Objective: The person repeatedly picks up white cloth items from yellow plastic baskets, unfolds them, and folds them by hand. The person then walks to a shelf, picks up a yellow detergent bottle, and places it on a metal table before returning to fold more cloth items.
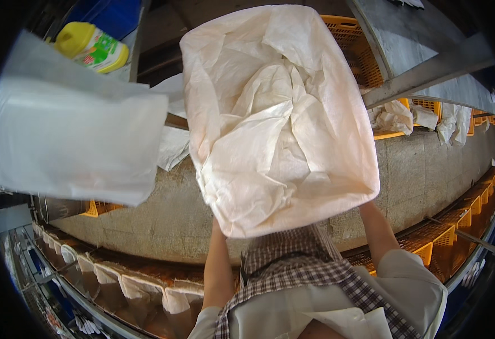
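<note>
A large rectangular bin [366,164] lined with off-white cloth is lifted in front of me, its mouth toward me. The liner wraps over the whole rim, and its loose middle [281,121] lies bunched in folds inside. Both my forearms reach up to its near edge. My left hand [216,229] is at the near left corner and my right hand [368,210] at the near right corner. The bin hides the fingers of both, which appear to grip it from below. The bin's own walls do not show under the cloth.
At left, a blurred whitish sheet [72,135] hangs close by, below a yellow jug [92,48] on a table. Orange crates [363,56] stand behind the bin, beside a metal bar [428,70]. Cloth-lined bins [140,288] and orange crates [445,240] line the near side.
</note>
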`<act>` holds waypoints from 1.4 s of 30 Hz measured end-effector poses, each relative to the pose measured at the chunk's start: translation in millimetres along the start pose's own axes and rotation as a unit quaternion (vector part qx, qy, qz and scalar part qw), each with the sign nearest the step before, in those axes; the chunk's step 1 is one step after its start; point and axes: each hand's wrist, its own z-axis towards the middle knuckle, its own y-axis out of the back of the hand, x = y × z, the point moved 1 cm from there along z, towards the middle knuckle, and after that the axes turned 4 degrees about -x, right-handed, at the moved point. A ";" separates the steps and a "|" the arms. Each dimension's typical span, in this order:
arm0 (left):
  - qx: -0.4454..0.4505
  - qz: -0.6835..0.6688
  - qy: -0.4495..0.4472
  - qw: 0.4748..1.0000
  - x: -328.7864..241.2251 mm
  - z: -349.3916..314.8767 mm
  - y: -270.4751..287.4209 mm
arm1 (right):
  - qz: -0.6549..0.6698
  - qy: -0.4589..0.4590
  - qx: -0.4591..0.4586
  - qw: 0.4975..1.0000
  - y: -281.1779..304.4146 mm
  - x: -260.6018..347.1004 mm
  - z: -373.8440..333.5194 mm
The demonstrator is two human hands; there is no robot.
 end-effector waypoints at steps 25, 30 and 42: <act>-0.084 0.524 -0.484 0.696 -223.6 -15.4 -57.2 | -0.353 0.590 -0.062 0.724 -215.7 167.3 -61.3; -0.048 0.577 -0.257 0.774 -183.3 116.8 -124.7 | -0.662 0.400 0.029 0.633 -261.4 119.9 104.3; 0.210 0.484 -0.164 0.833 -32.5 138.9 -156.5 | -0.646 0.243 -0.018 0.724 -226.4 85.2 142.0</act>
